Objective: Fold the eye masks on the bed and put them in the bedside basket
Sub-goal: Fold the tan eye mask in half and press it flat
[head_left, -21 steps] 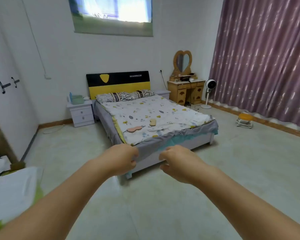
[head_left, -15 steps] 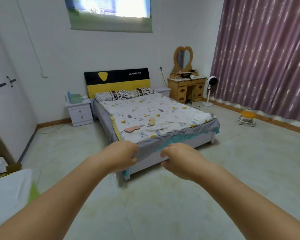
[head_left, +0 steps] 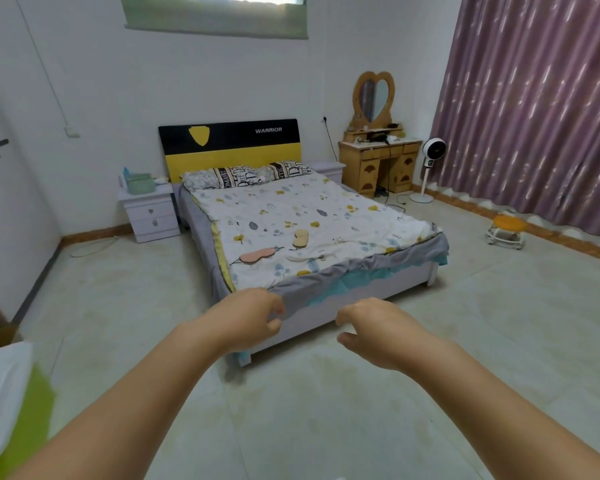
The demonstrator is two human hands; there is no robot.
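Note:
A pink eye mask (head_left: 256, 255) lies flat near the foot of the bed (head_left: 329, 299). To its right lie a beige eye mask (head_left: 300, 238) and a pale whitish one (head_left: 300, 259). A green basket (head_left: 140, 183) stands on the left bedside table (head_left: 150, 213). My left hand (head_left: 248, 318) and my right hand (head_left: 374, 329) reach out in front of me, well short of the bed. Both hold nothing, with the fingers loosely curled and apart.
A wooden dressing table (head_left: 378, 161) with a heart mirror stands right of the bed, with a white fan (head_left: 430, 168) and a purple curtain (head_left: 541, 109) beyond. A small orange stool (head_left: 506, 231) sits on the tiled floor. A white and green object (head_left: 11, 403) is at my left.
The bed looks larger and nearer than before. My hands have drifted apart and their fingers have loosened from fists.

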